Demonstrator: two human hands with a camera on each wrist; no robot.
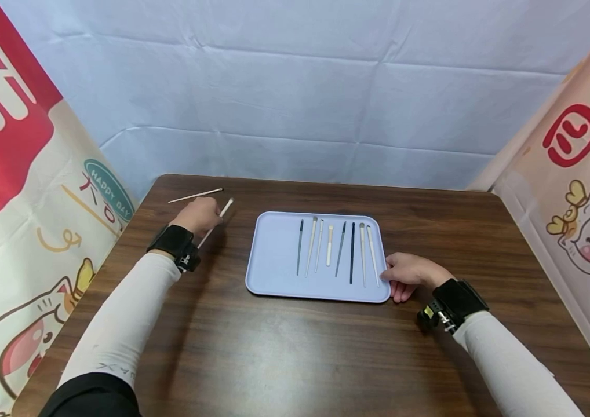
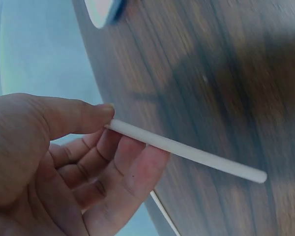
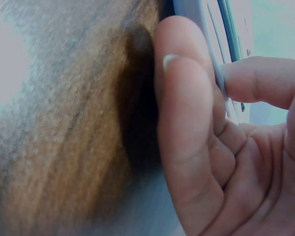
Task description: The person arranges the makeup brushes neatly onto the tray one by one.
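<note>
Between the thumb and fingers of my left hand (image 1: 198, 215) is a slim paintbrush (image 1: 226, 207), held at a slant above the table's far left. Its pale, rounded handle (image 2: 201, 156) sticks out from the fingertips in the left wrist view. Another thin brush (image 1: 196, 196) lies on the table just beyond that hand. My right hand (image 1: 411, 275) grips the right rim of a pale lilac tray (image 1: 274, 255); the thumb is at the rim and the fingers are along the outer side. Several brushes (image 1: 352, 253), pale and dark, lie side by side in the tray.
The brown wooden table (image 1: 284, 359) has its back edge close behind the loose brush. A pale blue cloth (image 1: 295, 104) hangs behind it. Printed cloths stand along the left (image 1: 65, 231) and right (image 1: 576, 231) sides.
</note>
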